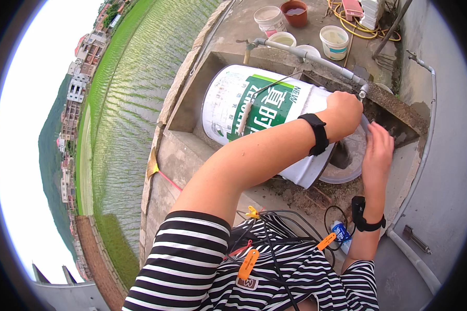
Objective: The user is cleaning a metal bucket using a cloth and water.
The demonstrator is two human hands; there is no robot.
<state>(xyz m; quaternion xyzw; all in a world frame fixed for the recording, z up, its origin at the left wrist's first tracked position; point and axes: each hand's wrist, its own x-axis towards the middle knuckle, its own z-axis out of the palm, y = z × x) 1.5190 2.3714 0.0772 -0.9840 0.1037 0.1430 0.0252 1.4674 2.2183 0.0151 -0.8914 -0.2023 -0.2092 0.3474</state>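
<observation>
A large white plastic paint bucket (pixel 227 97) with a green printed label lies tipped on its side across a concrete trough (pixel 186 116). My left forearm crosses over it. My left hand (pixel 344 114) is curled near the bucket's mouth end, just below a tap (pixel 362 94) on a grey pipe; its fingers are hidden, so what it grips cannot be told. Under the bucket's mouth sits a round translucent plastic basin (pixel 348 177). Beside the basin's right rim is my right hand (pixel 378 149), fingers stretched out and nothing visible in them.
Several pails, including a white one (pixel 334 42) and a reddish-brown one (pixel 294 13), stand beyond the trough near a yellow hose (pixel 344 23). A grey wall (pixel 451 163) with pipes bounds the right. A plastic bottle (pixel 341 235) and black cables (pixel 295 217) lie close to my body.
</observation>
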